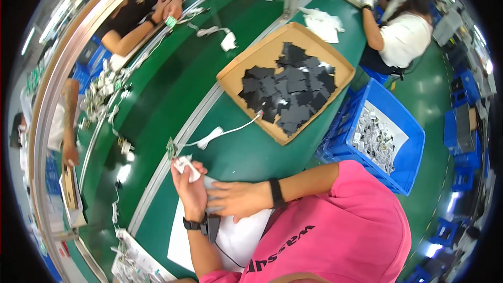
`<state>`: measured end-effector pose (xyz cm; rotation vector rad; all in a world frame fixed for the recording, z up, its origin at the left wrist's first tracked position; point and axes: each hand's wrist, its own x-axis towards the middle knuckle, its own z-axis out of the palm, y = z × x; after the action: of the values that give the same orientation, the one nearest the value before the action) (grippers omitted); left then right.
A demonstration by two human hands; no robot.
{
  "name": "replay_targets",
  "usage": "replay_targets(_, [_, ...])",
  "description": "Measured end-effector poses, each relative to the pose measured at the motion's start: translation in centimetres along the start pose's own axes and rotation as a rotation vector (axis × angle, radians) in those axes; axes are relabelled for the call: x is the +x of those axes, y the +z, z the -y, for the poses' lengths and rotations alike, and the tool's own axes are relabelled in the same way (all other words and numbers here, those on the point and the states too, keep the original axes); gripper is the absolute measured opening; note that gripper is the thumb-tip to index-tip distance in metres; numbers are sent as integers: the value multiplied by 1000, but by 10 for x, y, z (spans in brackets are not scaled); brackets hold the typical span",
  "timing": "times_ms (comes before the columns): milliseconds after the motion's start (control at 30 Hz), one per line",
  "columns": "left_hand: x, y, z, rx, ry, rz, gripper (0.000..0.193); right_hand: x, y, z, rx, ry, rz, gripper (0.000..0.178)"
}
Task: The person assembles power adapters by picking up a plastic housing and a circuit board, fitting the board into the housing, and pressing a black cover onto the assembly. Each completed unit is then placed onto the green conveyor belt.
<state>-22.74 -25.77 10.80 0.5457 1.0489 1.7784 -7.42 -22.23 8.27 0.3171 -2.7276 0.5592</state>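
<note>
My left hand [193, 195] is raised with its fingers closed round a small white plastic housing [187, 168], which looks like part of a charger. A small green circuit board [171, 148] stands just beyond my fingertips; whether it joins the housing is unclear. From beside them a white cable [210, 137], bundled in its middle, runs to the right as far as the cardboard tray [234, 88]. My right hand [230, 199] reaches across in front of me, fingers spread flat beside my left wrist, and nothing shows in it. Under both hands lies a white sheet [181, 241].
Black flat pieces [293, 86] fill the tray. At right stands a blue crate [414, 152] of white cable parts [374, 139]. A metal rail [196, 114] divides my bench from the green belt [157, 99], where white chargers [228, 42] lie. Co-workers sit across and at far right.
</note>
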Motion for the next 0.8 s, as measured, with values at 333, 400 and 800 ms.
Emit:
replay_targets(333, [-10, -2, 6, 480, 69, 243, 17, -1, -109, -30, 64, 195, -208, 54])
replay_targets(400, [-12, -5, 5, 408, -4, 254, 15, -1, -110, -37, 83, 199, -178, 60])
replay_targets(800, [-7, -10, 10, 246, 95, 129, 29, -1, -89, -69, -74, 569, -120, 70])
